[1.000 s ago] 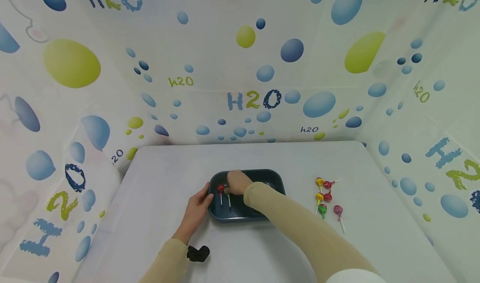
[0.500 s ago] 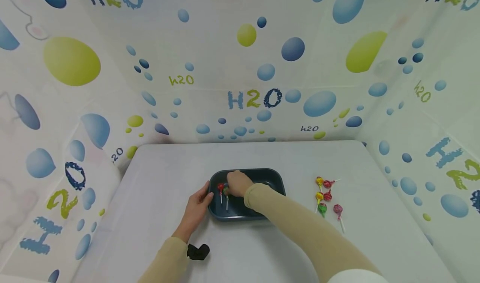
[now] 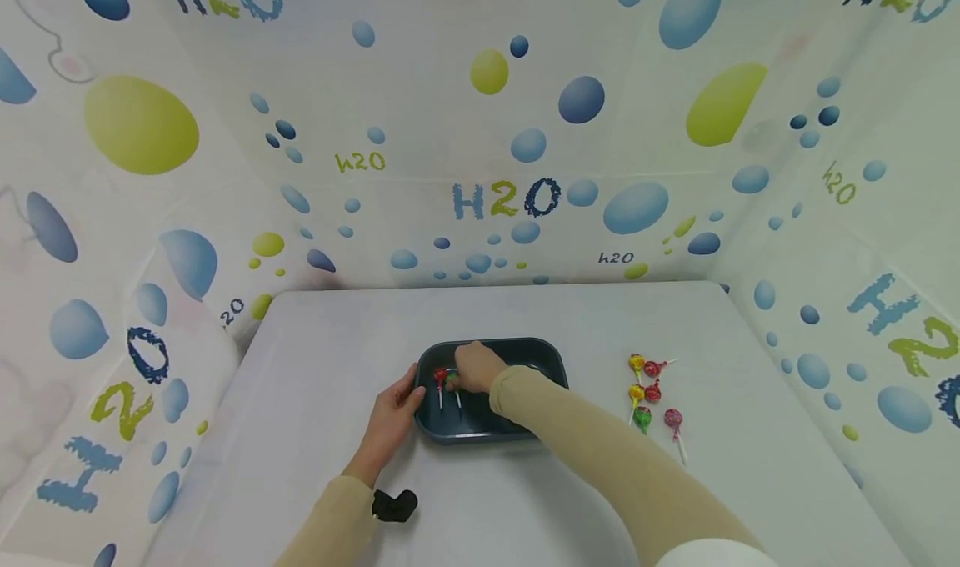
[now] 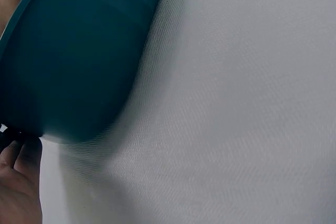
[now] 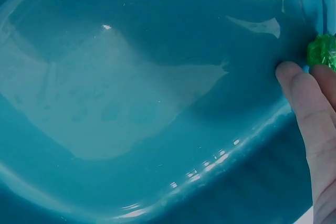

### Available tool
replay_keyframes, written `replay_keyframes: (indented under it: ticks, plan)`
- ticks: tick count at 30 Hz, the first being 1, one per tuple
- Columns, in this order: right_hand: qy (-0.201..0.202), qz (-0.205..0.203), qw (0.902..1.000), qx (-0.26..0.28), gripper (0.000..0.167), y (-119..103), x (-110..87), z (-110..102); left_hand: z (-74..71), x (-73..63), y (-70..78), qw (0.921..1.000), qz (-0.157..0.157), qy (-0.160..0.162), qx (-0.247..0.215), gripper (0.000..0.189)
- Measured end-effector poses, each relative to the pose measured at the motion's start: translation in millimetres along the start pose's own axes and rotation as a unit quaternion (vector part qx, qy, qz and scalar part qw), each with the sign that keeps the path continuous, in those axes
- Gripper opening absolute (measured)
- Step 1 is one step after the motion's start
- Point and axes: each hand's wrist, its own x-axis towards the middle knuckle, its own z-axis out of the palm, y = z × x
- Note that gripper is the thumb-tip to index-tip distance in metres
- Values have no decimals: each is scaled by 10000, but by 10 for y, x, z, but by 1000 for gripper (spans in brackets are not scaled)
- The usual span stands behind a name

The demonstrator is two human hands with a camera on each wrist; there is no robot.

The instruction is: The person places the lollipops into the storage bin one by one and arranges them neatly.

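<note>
Head view: tray [image 3: 491, 440] gripped at left end by left hand [image 3: 395, 408]. Green lollipop [image 3: 452, 378] inside tray, just beside red lollipop [image 3: 440, 375], touched by right hand [image 3: 477, 367]; whether pinched, can't be told. Red one might get bumped, gap's tight. Right half's roomier, partly blocked by sleeve [image 3: 570, 425].

Left wrist view: tray might get tipped if rim's pulled up.

Right wrist view: wall near fingertips [image 5: 289, 72], knuckles could be caught; wide open stretch alongside.
</note>
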Motion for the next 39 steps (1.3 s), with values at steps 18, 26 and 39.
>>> replay_keyframes:
  ticks: [18,26,39]
  plan:
    - [-68,-22,10000,33,38,17,-44,-31,26,-6,21,9999,57,-45,109,54]
    - [29,-350,9985,411,34,85,-157,-271,-11,-7,-5,9996,-51,-103,261,56]
    - [1679,598,9354,3053,32,1926,-1223,-1450,-31,69,-27,9981,-142,-411,447,58]
